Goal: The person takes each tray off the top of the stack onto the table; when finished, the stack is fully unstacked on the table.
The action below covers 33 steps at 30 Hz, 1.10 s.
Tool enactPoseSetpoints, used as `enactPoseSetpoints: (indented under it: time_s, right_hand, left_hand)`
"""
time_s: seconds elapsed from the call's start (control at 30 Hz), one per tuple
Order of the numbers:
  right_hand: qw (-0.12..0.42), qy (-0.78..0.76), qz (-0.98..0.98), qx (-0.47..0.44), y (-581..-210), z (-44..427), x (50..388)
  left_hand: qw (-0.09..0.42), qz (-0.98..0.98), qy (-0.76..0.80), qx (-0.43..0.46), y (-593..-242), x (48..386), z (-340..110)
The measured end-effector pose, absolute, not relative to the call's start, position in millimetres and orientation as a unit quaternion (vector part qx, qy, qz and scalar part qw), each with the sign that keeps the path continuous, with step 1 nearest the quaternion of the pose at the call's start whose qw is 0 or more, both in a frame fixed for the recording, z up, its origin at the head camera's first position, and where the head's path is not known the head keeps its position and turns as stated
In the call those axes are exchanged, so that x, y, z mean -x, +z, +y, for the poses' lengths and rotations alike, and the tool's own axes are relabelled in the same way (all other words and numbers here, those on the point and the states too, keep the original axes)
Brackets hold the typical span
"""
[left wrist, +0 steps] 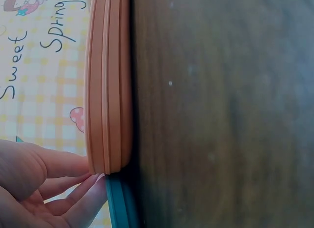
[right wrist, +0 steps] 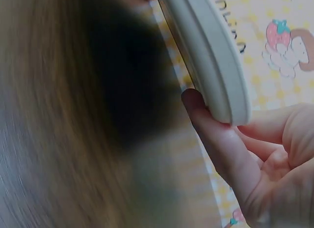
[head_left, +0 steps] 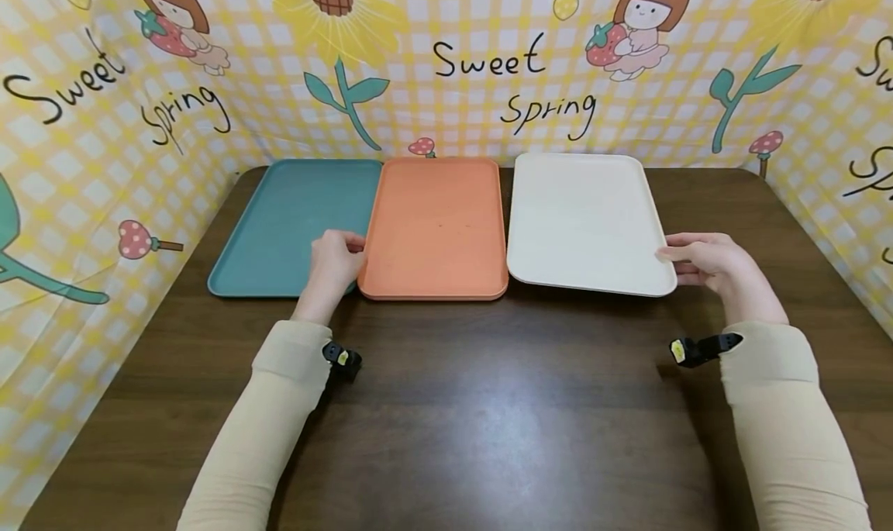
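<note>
Three rectangular trays lie side by side: a teal tray [head_left: 300, 221], an orange tray [head_left: 436, 229] and a white tray [head_left: 582, 221]. My left hand [head_left: 333, 263] reaches over the teal tray and pinches the left edge of the orange tray, near its front corner. In the left wrist view the orange side [left wrist: 110, 115] shows a lengthwise seam; whether it is two stacked trays I cannot tell. My right hand [head_left: 705, 260] grips the white tray's right edge, thumb on top and fingers beneath. That side is raised, so the white tray tilts above the table.
A dark brown wooden table [head_left: 488, 407] carries the trays. Behind it and at both sides hangs a yellow checked cloth [head_left: 446, 19] printed with flowers and lettering. The trays' far edges lie close to the back cloth. Each wrist wears a small black camera [head_left: 342, 360].
</note>
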State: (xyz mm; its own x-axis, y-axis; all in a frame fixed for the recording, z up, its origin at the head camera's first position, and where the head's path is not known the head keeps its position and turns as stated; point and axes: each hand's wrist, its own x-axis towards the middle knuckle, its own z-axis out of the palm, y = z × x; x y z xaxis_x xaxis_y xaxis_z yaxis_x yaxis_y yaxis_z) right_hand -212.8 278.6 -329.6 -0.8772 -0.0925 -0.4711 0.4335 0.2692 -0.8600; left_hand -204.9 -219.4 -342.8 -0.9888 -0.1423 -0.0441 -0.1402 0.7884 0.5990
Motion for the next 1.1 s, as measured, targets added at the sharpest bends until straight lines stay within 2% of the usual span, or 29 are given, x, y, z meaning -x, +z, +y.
enactPoseSetpoints:
  time_s: [0.33,0.57,0.9,1.1]
  right_hand:
    - [0.237,-0.567,0.782,-0.105,-338.9,297.9,220.4]
    - [0.240,-0.525,0.812,-0.083,-345.6,288.9,229.8]
    - [0.236,-0.516,0.818,-0.098,-345.5,278.2,236.1]
    - [0.215,-0.508,0.829,-0.095,-348.0,274.3,236.3]
  left_hand:
    - [-0.005,-0.944,-0.321,-0.079,-342.1,206.3,-219.1]
    - [-0.001,-0.943,-0.325,-0.078,-344.4,204.9,-220.2]
    - [-0.001,-0.944,-0.320,-0.077,-343.0,204.0,-219.4]
    - [0.002,-0.946,-0.315,-0.074,-345.0,204.6,-220.7]
